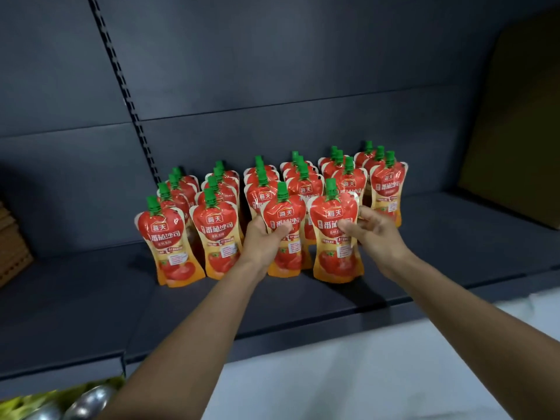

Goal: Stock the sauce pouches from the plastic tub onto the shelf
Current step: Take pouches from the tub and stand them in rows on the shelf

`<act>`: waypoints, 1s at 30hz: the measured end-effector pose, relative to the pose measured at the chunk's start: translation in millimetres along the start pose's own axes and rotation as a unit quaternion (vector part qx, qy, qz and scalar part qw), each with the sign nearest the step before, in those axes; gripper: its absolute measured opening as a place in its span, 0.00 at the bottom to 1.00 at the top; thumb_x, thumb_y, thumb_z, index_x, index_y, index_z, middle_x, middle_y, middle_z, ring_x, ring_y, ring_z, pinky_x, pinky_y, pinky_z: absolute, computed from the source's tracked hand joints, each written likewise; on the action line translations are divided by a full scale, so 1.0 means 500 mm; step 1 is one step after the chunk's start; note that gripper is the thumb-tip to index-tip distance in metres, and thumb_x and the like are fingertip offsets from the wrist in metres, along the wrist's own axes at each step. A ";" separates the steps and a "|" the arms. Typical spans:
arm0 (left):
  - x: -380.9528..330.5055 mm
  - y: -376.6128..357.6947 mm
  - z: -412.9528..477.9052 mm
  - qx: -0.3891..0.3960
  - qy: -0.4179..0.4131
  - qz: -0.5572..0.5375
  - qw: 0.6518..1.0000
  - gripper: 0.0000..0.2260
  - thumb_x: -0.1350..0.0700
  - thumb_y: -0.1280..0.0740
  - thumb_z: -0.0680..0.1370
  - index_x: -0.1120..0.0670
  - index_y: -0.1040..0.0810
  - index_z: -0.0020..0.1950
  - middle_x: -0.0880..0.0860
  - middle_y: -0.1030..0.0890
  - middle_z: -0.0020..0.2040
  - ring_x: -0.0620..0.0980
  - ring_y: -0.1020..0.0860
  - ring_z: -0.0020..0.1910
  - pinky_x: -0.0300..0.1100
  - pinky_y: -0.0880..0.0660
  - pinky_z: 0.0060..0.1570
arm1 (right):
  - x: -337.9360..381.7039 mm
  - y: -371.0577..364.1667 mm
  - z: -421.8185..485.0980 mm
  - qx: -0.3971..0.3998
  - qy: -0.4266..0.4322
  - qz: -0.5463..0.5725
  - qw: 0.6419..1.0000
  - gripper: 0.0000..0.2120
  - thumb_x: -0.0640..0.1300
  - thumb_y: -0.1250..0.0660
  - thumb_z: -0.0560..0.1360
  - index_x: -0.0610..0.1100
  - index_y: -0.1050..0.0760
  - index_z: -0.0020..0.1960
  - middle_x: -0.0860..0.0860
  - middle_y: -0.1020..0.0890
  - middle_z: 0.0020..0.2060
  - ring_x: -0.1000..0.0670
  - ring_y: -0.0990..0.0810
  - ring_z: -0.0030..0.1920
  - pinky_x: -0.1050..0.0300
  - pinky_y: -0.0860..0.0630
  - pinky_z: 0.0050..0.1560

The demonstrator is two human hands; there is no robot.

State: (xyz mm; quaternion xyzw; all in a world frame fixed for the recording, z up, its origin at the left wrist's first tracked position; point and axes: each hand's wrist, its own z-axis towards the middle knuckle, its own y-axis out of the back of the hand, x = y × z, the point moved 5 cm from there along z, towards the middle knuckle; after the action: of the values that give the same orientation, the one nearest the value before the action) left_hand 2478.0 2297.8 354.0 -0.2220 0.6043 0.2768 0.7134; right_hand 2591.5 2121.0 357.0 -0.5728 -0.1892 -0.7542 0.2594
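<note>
The left hand [263, 239] grips a red sauce pouch [285, 212] at its waist, and the right hand [375, 234] clasps a second pouch [333, 256]. Both pouches are upright near the front of the dark shelf [91, 298], with rows of matching pouches [303, 184] standing toward the shelf's back.

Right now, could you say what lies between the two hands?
Head view: left pouch in the left hand, right pouch in the right hand.
</note>
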 end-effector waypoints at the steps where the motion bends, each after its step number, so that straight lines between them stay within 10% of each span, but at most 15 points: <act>1: -0.015 0.003 0.003 0.003 -0.013 0.021 1.000 0.15 0.62 0.31 0.77 0.54 0.25 0.64 0.47 0.19 0.53 0.48 0.19 0.54 0.38 0.21 0.46 | -0.004 0.000 0.003 0.004 -0.001 -0.005 1.000 0.10 0.38 0.32 0.76 0.41 0.21 0.56 0.47 0.15 0.52 0.49 0.16 0.52 0.57 0.19 0.47; 9: -0.181 0.014 0.042 0.091 -0.114 0.422 0.895 0.18 0.57 0.25 0.73 0.56 0.22 0.61 0.48 0.22 0.46 0.48 0.23 0.47 0.40 0.24 0.46 | 0.043 0.018 0.042 0.093 -0.031 -0.122 0.988 0.11 0.39 0.27 0.71 0.45 0.19 0.53 0.52 0.14 0.49 0.55 0.15 0.49 0.61 0.21 0.44; 14: -0.209 0.004 0.063 0.124 -0.133 0.555 0.812 0.11 0.54 0.23 0.71 0.56 0.23 0.37 0.53 0.19 0.41 0.52 0.21 0.40 0.45 0.26 0.39 | 0.061 0.010 0.064 0.107 -0.032 -0.156 0.981 0.04 0.35 0.28 0.72 0.43 0.19 0.42 0.49 0.14 0.40 0.57 0.17 0.33 0.66 0.24 0.30; 30: -0.202 0.050 0.099 0.131 -0.118 0.575 0.799 0.09 0.55 0.25 0.73 0.56 0.19 0.50 0.52 0.16 0.46 0.50 0.19 0.45 0.50 0.21 0.49 | 0.028 -0.045 0.137 0.048 -0.055 -0.146 0.987 0.09 0.35 0.31 0.74 0.39 0.20 0.54 0.48 0.15 0.48 0.49 0.16 0.49 0.54 0.18 0.47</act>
State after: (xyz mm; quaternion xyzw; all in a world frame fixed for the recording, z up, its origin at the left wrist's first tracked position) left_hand 2486.1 2335.8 462.4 0.2968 0.5623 0.5782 0.5113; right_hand 2627.3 2176.0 389.5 -0.5660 -0.3211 -0.7416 0.1628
